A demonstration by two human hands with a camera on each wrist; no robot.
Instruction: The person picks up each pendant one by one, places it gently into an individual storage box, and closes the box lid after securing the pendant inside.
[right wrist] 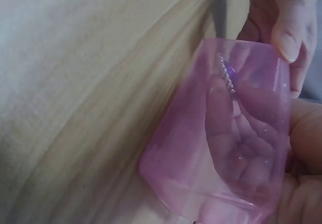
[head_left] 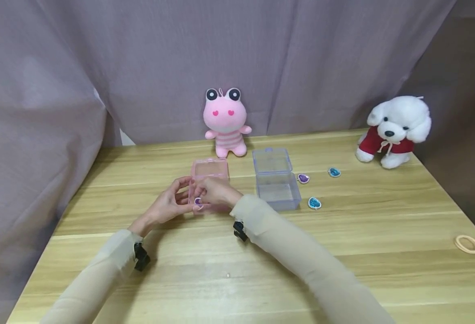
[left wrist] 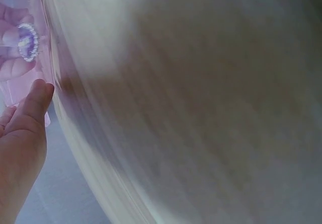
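My left hand (head_left: 165, 204) holds the left side of a small pink see-through plastic box (right wrist: 173, 148), its thumb along the near side. The box's lid (head_left: 210, 161) is raised at the back. Inside the box, my right hand (head_left: 216, 190) pinches a purple heart-shaped gem (head_left: 198, 202) with a silvery beaded rim. Through the pink wall in the right wrist view, the fingertips show at the gem's edge. In the left wrist view, the gem faces the camera near the thumb (left wrist: 35, 100) of my left hand.
A clear bluish box (head_left: 279, 205) stands open to the right. Beside it lie another purple gem (head_left: 303, 178) and two blue gems (head_left: 314, 203). A pink plush toy (head_left: 225, 117) and a white plush dog (head_left: 401, 123) sit behind; a beige ring (head_left: 467, 244) lies far right.
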